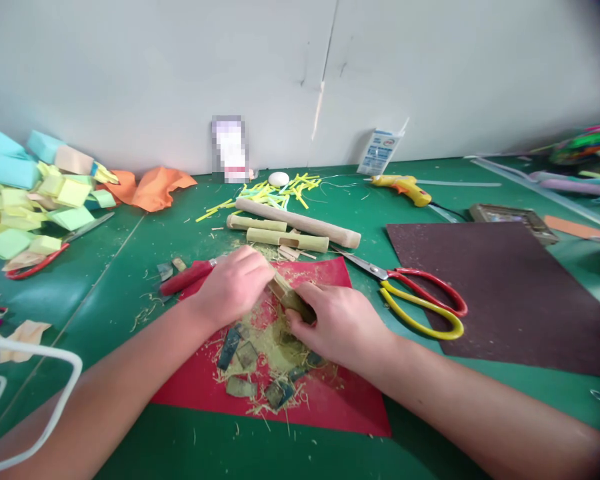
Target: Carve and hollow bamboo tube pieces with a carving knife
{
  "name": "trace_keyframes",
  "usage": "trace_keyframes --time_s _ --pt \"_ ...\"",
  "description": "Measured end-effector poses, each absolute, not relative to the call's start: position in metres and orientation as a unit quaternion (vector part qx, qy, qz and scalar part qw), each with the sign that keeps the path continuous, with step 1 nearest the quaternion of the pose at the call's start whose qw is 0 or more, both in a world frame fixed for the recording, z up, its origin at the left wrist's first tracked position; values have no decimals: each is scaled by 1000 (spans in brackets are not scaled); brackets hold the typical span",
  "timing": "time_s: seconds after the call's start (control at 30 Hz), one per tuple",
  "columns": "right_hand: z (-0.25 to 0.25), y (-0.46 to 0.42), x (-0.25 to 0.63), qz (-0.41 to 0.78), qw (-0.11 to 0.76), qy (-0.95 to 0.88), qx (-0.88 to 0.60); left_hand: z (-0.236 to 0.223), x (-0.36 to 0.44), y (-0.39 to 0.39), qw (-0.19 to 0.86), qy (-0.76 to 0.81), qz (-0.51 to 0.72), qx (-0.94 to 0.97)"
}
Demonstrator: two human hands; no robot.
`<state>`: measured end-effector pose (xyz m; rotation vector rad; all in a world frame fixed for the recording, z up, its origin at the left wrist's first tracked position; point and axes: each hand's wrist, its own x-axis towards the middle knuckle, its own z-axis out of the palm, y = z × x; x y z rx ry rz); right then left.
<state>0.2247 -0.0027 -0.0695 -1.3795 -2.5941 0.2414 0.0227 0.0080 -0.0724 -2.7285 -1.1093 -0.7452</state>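
Note:
A short bamboo tube [284, 292] with an opening cut in its side slants above a red sheet [350, 393]. My right hand [337, 327] is wrapped round its near end. At the far end, my left hand [240, 280] is closed on the tube; its fingertips are hidden. Beneath both hands lie pale shavings and dust [257, 340], along with dark, curved bamboo chips [279, 393]. A red-handled tool [186, 278] sits beside my left wrist, its tip partly covered. Just beyond my hands are a slotted bamboo tube [307, 241], another bamboo piece [265, 225] and a longer wooden rod [300, 220].
Scissors [405, 287] with red and yellow handles lie right, overlapping a dark brown sheet [500, 300]. Behind are a yellow glue gun [405, 189], a small carton [381, 152], yellow strips [260, 197] and a phone [230, 150]. Folded papers [35, 187] pile up left.

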Motion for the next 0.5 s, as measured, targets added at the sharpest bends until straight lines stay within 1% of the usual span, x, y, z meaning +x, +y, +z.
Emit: trace_keyframes --time_s 0.17,0.5 --pt "-70 -3 224 77 97 -876 -466 -72 27 3 37 -351 -234 -906" --pt "-69 -5 224 77 93 -876 -468 -72 27 1 58 -368 -241 -896"
